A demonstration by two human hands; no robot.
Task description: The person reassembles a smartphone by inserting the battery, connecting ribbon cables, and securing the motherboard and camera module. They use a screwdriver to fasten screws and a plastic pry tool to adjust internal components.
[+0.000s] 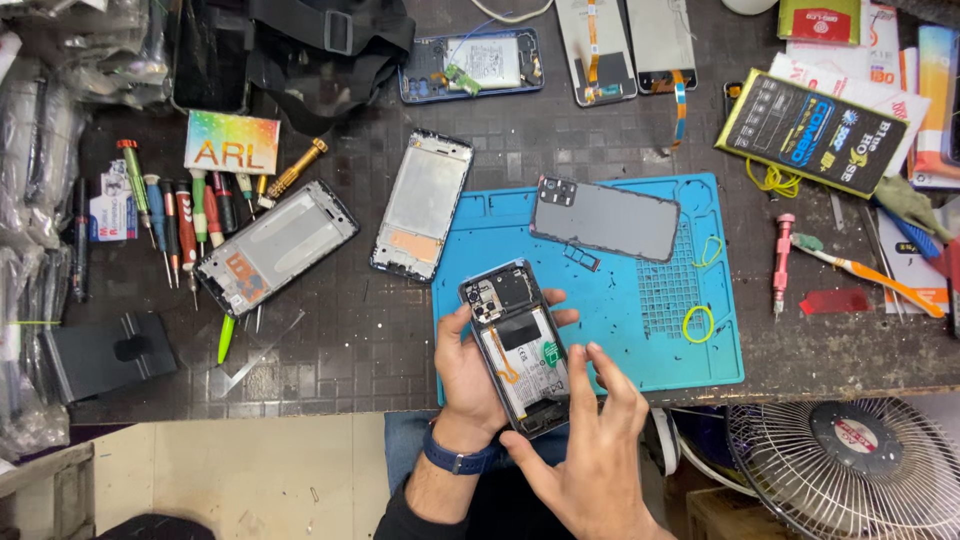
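An opened phone [518, 345], back cover off, is gripped from below by the left hand [468, 372] over the near edge of the blue mat [640, 310]. Its lower end is hidden by the right hand [592, 440], whose fingertips rest on it without closing.

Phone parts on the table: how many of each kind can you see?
Opened phone in the left hand, right hand touching it: 1
Opened phone at the top: 1
Bare frames: 2
Grey back cover: 1
Screen panels: 2
Total: 7
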